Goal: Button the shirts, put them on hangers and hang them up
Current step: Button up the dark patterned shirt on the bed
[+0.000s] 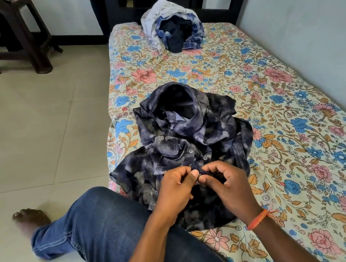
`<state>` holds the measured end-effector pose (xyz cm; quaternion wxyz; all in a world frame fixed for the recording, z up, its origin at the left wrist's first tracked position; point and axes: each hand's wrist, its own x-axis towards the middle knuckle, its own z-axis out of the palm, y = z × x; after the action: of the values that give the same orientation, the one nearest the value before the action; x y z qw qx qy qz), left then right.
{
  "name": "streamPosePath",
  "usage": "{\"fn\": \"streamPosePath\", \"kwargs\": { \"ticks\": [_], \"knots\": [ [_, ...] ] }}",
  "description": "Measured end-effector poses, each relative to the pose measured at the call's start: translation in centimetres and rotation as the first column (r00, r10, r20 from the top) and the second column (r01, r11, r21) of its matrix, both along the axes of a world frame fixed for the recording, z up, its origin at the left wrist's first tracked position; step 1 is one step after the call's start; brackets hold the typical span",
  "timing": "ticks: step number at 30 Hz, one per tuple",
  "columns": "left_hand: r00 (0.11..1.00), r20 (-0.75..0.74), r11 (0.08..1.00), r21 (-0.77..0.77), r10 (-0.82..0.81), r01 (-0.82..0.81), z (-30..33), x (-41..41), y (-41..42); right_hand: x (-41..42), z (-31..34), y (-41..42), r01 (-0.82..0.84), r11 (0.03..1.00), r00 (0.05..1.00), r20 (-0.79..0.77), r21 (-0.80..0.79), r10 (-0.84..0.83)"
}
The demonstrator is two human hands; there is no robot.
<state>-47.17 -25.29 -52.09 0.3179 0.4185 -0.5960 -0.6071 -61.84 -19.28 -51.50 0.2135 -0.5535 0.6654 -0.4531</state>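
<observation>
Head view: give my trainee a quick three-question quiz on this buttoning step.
1. True or false: both hands work at the front edge of the dark patterned shirt.
2. Where is the pile of other clothes? A) on the floor B) at the far end of the bed C) on the stool
3. Fill in: the orange thread band is on the ___ wrist.

Key: 1 true: the left hand and right hand pinch the shirt with their fingers. 2 B. 3 right.
</observation>
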Motion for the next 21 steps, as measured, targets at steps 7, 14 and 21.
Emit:
{"fn": "streamPosePath", "kwargs": {
  "ticks": [7,14,21],
  "knots": [
    [0.997,-0.078,0.990,0.138,-0.006,0.017,0.1,-0.3,0.3,-0.9,0.3,-0.3,-0.055,0.997,0.998,0.040,0.045,0.053],
    [0.998,-0.040,0.990,0.130,0.055,-0.050,-0.2,-0.8,0.5,-1.6,1.3,-0.2,-0.110,0.989,0.982,0.167,0.096,0.093],
    [0.996,-0.027,0.996,0.014,0.084,-0.084,0.3,-1.0,1.0,-1.9,1.2,-0.2,-0.111,0.980,0.991,0.094,0.165,0.097]
  ]
}}
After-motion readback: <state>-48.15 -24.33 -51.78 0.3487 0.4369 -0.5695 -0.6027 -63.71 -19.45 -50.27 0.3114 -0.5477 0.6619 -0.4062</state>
